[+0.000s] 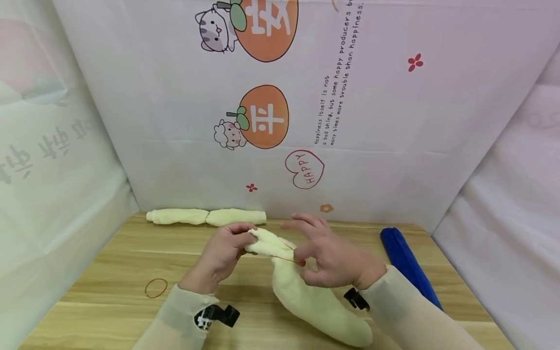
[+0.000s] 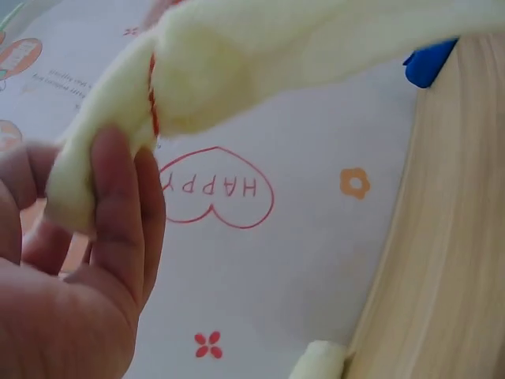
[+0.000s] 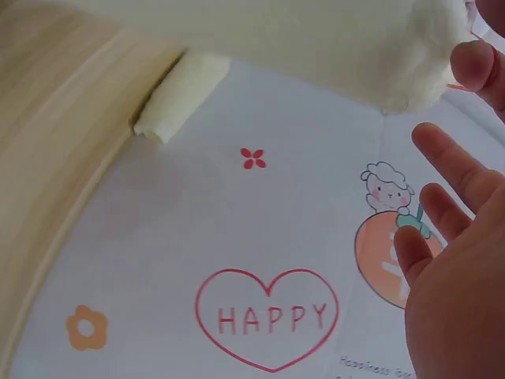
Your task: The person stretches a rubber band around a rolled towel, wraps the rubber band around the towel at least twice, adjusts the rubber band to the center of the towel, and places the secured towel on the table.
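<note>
A pale yellow rolled towel [image 1: 319, 304] hangs between my hands, its thick end sloping down toward the near right. My left hand [image 1: 222, 253] grips its narrow end; in the left wrist view the fingers curl round the fabric. A thin red rubber band [image 2: 152, 95] circles the towel just beyond that grip. My right hand [image 1: 334, 255] pulls one side of the band out from the towel, the band hooked on its thumb and index finger. The other fingers [image 3: 454, 166] of this hand are spread apart.
Along the back edge of the wooden table [image 1: 105, 272] lies another pale yellow roll [image 1: 236, 217], cinched in the middle. A loose rubber band [image 1: 156, 288] is at the left. At the right lies a blue rolled towel [image 1: 409, 265]. Printed white cloth [image 1: 372, 184] walls surround the table.
</note>
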Demonstrator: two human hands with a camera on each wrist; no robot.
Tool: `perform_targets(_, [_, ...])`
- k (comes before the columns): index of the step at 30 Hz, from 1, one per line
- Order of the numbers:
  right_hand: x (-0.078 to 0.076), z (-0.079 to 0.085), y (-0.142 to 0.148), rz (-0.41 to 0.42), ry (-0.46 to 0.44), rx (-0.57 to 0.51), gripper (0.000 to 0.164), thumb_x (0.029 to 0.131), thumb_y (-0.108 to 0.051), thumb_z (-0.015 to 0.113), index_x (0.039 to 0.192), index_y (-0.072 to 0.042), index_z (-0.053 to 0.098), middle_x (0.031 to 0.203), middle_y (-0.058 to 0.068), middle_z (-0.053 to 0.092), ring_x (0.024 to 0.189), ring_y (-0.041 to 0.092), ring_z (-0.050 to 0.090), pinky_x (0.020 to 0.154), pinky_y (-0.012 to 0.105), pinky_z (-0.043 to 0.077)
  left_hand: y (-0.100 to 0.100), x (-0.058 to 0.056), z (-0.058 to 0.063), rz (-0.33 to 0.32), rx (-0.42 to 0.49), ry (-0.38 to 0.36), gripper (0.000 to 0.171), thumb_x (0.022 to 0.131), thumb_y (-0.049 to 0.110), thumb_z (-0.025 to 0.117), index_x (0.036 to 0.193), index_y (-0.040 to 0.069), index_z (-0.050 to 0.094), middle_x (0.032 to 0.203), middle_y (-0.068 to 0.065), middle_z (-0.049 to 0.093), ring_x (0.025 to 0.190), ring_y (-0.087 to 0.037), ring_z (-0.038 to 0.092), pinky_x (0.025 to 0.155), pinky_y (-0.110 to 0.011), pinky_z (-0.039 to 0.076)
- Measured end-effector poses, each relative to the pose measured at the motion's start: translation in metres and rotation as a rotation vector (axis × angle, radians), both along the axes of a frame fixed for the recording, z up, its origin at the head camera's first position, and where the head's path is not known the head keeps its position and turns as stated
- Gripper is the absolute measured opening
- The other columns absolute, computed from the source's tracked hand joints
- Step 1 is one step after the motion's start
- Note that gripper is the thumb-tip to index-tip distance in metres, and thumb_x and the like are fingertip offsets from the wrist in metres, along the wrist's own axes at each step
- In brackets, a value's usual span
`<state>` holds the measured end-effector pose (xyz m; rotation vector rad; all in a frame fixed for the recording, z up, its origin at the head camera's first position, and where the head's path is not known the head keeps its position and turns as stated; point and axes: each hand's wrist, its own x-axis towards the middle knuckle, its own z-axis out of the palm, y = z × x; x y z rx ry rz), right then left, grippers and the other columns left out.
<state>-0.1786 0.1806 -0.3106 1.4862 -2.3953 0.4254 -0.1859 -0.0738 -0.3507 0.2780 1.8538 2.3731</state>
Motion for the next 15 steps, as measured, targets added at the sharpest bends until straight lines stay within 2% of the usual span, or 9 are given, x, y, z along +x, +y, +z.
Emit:
perform_targets(2, [0.003,-0.005,0.001,-0.03,-0.022,-0.022,0.016,0.071,-0.021,0.067,0.07,-0.035,0.058,0.151,0.002,0.04,0.144,0.032,0.021,0.107,0.064,0.021,0.006,0.001,-0.001,0.015,-0.01,-0.01,0.011,0.086,-0.007,0.065,0.095,-0.004,0.07,0.098,-0.014,0.062,0.079,-0.022,0.062,0.067,-0.03,0.055])
perform_targets(5, [0.01,-0.008,-0.004,-0.083,-0.091,-0.072,0.016,0.073,-0.023,0.069,0.075,-0.036,0.061,0.157,0.002,0.032,0.146,0.031,0.015,0.108,0.065,0.019,0.018,0.007,-0.001,0.014,-0.075,0.014,0.013,0.086,-0.004,0.067,0.099,-0.005,0.07,0.102,-0.015,0.063,0.077,-0.022,0.064,0.068,-0.033,0.057])
perform_targets(8, [0.017,-0.007,-0.015,-0.139,-0.172,-0.133,0.017,0.074,-0.023,0.072,0.078,-0.036,0.062,0.161,-0.001,0.024,0.148,0.027,0.008,0.11,0.065,0.017,0.03,0.013,-0.001,0.047,-0.194,0.074,0.014,0.085,0.002,0.069,0.098,0.0,0.073,0.101,-0.012,0.066,0.071,-0.02,0.063,0.06,-0.031,0.054])
perform_targets(10, [0.022,-0.007,-0.024,-0.166,-0.195,-0.15,0.017,0.073,-0.023,0.073,0.079,-0.034,0.062,0.163,-0.002,0.019,0.149,0.025,0.003,0.11,0.066,0.014,0.036,0.016,0.001,0.073,-0.275,0.117,0.015,0.084,0.004,0.068,0.097,0.006,0.076,0.095,-0.009,0.07,0.068,-0.018,0.063,0.056,-0.029,0.051])
perform_targets(13, [0.031,-0.011,-0.035,-0.183,-0.096,-0.086,0.017,0.072,-0.023,0.073,0.074,-0.031,0.058,0.164,0.004,0.016,0.149,0.029,0.0,0.11,0.066,0.016,0.04,0.017,0.006,0.114,-0.387,0.166,0.017,0.085,0.011,0.069,0.098,0.014,0.079,0.087,-0.003,0.072,0.062,-0.016,0.058,0.05,-0.027,0.047])
perform_targets(15, [0.038,-0.014,-0.038,-0.204,0.022,-0.03,0.018,0.072,-0.022,0.072,0.071,-0.028,0.055,0.163,0.012,0.017,0.149,0.035,0.0,0.108,0.066,0.017,0.039,0.014,0.009,0.124,-0.391,0.16,0.018,0.087,0.012,0.069,0.101,0.015,0.079,0.087,-0.003,0.072,0.066,-0.016,0.062,0.053,-0.028,0.051])
